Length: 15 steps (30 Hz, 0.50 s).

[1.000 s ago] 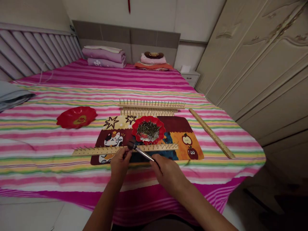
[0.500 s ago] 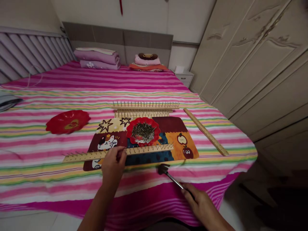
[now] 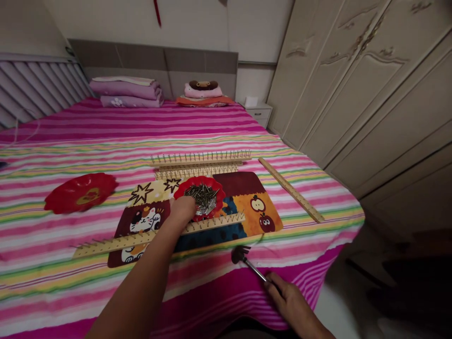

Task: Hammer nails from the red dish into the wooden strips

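Observation:
My left hand reaches to the left side of a red scalloped bowl full of nails; its fingertips are hidden behind the hand. My left forearm crosses above a wooden strip with a row of nails standing in it. That strip lies across the front of a patterned mat. Low on the right, my right hand is closed around the handle of a claw hammer. The hammer's dark head sits over the bed's front edge, apart from the strip.
Several nail-studded wooden strips lie behind the mat. Another wooden strip lies at an angle to the right. A red plate is on the left. Folded bedding is stacked by the headboard, and a wardrobe stands at the right.
My left hand has left the front strip and moved forward to the bowl. The hammer has moved from the strip down and right in my right hand. The view has shifted to the right.

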Available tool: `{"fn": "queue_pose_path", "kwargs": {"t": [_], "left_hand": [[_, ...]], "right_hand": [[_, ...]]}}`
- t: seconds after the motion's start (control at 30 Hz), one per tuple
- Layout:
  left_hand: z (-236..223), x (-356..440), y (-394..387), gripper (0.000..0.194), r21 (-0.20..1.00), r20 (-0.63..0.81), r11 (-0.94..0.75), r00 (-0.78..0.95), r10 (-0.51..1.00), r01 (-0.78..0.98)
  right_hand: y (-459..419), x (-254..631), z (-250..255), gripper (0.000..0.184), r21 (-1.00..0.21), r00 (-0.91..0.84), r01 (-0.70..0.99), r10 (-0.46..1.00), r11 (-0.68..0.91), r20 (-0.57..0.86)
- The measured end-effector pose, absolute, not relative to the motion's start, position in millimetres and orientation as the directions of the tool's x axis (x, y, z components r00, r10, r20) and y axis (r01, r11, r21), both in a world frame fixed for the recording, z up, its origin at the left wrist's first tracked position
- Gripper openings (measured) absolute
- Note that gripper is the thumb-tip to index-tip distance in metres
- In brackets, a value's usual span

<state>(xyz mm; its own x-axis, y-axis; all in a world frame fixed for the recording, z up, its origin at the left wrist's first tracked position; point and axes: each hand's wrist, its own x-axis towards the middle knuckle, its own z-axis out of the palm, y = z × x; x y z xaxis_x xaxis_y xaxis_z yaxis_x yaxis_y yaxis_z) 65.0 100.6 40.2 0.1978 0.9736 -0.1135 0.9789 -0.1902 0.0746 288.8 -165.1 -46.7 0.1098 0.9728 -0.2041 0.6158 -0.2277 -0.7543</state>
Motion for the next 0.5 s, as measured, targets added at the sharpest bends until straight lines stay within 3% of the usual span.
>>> {"fn": "queue_pose_path", "kwargs": {"t": [0.23,0.37,0.5], "left_hand": [[57.2,42.3,90.2,0.014,0.154,-0.090,-0.228,0.243,0.966,0.961],[69.8,15.5,65.6,0.016,0.494,-0.003,-0.209,0.242,0.970,0.844],[63.1,-16.5,35.4,0.022,0.771,0.056,-0.065,0.035,0.998,0.634]], "right_hand": [[-165.1,288.7,-50.3,0.031,-0.734,0.102,0.639,0.971,-0.231,-0.216],[-165.0,287.8,-51.9,0.032,-0.721,0.113,0.652,0.971,-0.234,-0.213],[-166.1,286.9,-51.6,0.031,-0.718,0.113,0.658,0.972,-0.229,-0.206]]}}
